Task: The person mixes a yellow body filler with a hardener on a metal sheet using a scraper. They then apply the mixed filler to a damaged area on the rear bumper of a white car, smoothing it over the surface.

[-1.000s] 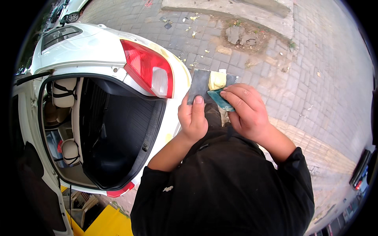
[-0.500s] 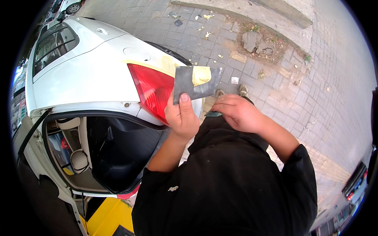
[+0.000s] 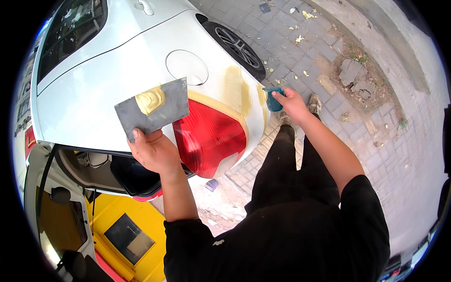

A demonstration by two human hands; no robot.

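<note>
**Inspector A:** What was in hand at the moment of inspection?

**Inspector B:** Filling of bodywork. The left hand (image 3: 155, 152) was closed round the lower edge of a grey mixing board (image 3: 152, 109), thumb on its face, holding it up in front of the white car (image 3: 108, 89). A dab of yellow filler (image 3: 150, 99) sat on the upper part of the board.

**Inspector A:** And the other hand?

**Inspector B:** The right hand (image 3: 292, 103) pinched a small blue spreader (image 3: 273, 99) and held it against the rear corner of the car, just beside the yellow patches of filler (image 3: 237, 87) already laid above and round the red tail lamp (image 3: 209, 138).

**Inspector A:** Was the spreader touching the panel?

**Inspector B:** It appeared to be at the panel's edge. I could not tell for certain whether the blade was in contact.

**Inspector A:** Your judgement of the step?

**Inspector B:** Spreading and smoothing at the corner, in my view. The patches looked uneven in tone, so the coat was probably not finished.

**Inspector A:** What would the next move call for?

**Inspector B:** A steady stroke with the blade held flat along the curve, kept clear of the lamp lens, and the board brought near when more filler was wanted. The boot (image 3: 127, 171) stood open below, so drips were a risk there.
</note>
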